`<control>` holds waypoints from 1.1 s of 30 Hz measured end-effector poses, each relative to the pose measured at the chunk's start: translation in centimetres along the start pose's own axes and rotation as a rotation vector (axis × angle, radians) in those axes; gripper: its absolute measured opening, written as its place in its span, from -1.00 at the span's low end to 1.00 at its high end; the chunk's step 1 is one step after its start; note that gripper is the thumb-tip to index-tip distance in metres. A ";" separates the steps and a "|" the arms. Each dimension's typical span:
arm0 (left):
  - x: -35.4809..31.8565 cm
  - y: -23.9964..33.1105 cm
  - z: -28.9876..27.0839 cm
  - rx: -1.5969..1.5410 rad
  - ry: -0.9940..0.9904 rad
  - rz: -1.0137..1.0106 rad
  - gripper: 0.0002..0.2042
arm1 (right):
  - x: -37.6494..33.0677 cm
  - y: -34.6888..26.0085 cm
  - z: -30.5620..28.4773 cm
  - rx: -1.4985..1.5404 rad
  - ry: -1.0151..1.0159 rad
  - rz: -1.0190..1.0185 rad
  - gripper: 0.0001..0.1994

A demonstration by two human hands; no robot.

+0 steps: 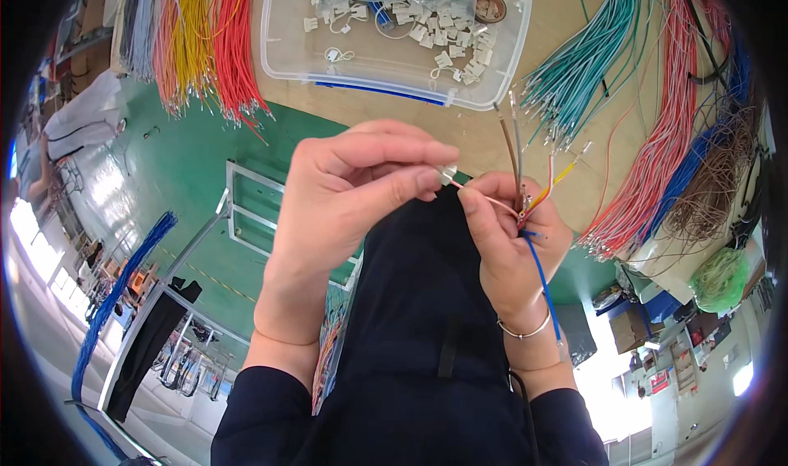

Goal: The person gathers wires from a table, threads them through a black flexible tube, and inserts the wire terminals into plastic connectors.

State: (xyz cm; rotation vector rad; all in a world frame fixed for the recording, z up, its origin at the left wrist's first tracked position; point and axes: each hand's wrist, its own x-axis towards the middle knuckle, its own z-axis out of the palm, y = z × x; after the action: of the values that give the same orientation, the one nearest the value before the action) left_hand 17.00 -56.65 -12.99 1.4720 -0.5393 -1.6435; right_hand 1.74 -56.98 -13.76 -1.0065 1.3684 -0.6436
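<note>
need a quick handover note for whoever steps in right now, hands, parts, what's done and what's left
Left hand: pinches a small white connector between thumb and forefinger.
Right hand: grips a few loose wires (brown, grey, red, yellow, blue) and guides a pink wire to the connector.
Spare white connectors lie in the clear plastic bin; coloured wire bundles hang over the bench.
Done: the pink wire reaches the connector; seating unclear.
Left: the held wires are not in it.

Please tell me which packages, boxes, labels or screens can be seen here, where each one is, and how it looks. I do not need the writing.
Clear plastic bin: top centre on the bench, rectangular, blue strip on its near edge, holding small white connectors.
Cardboard boxes: lower right, brown, small and blurred.
No screens; no label clear enough to describe.
</note>
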 end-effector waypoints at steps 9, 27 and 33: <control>1.6 -0.7 -0.2 0.106 -0.079 0.003 -0.85 | 0.4 0.8 -0.6 0.116 0.111 0.074 -0.90; 7.8 0.7 -1.1 0.476 0.097 0.065 -0.88 | 0.5 1.8 -2.2 0.425 -0.135 0.124 -0.72; 3.7 0.9 1.1 -0.113 -0.053 -0.067 -0.87 | 0.2 0.9 -2.7 0.382 -0.273 0.199 -0.65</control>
State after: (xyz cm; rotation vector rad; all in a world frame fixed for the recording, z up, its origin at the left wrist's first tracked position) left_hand 16.38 -60.34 -14.26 1.3799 -0.4228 -1.7403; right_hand -1.02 -57.27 -14.38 -0.6157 1.0396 -0.5673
